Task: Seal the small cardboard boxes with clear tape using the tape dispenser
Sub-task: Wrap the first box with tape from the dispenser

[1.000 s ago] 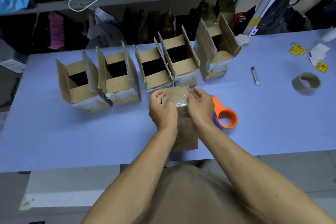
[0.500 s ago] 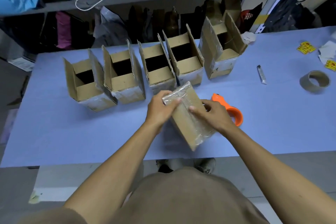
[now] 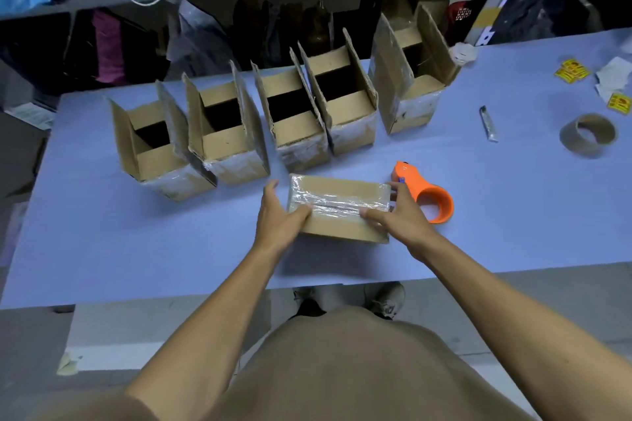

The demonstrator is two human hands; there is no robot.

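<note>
Closed box (image 3: 338, 208) lies flat on blue table (image 3: 102, 249), near edge, in front of five open boxes (image 3: 301, 120); clear tape strip (image 3: 342, 206) runs along top seam. My left hand (image 3: 278, 219) grasps left end, thumb on top, fingers curled round far corner. My right hand (image 3: 396, 212) grasps right end, thumb on tape. Orange tape dispenser (image 3: 427, 196) just beside right hand, untouched. Advice: press tape ends firmly over edges, smooth wrinkles outward. Both forearms extended, converging on box.
</note>
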